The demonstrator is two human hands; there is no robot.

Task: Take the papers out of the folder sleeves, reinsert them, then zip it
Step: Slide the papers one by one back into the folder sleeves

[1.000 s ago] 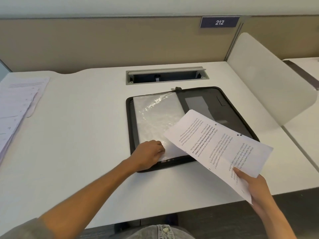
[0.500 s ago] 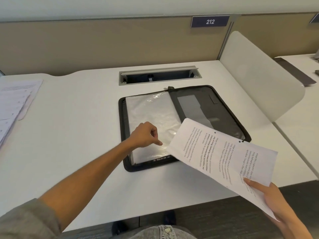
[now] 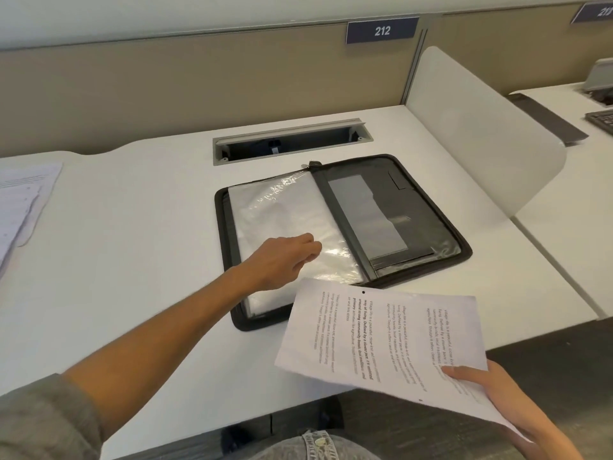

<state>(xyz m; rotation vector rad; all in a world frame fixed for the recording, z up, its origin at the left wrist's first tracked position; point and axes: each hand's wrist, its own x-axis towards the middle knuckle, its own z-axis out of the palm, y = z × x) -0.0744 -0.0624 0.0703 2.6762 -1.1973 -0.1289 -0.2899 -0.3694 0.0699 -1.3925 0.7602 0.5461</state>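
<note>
The right hand [image 3: 491, 391] pinches the paper [image 3: 381, 340] at its corner. The left hand [image 3: 282, 260] rests on the plastic sleeve [image 3: 282, 214] of the open folder [image 3: 414, 207]; its fingers are hidden underneath. The slippery sleeve might slide, crumpling the paper.

A "212" sign [image 3: 382, 30] on the partition [image 3: 166, 78]; keyboard [image 3: 602, 120] far right.

Folder [image 3: 414, 220] on desk [image 3: 132, 260]
</note>
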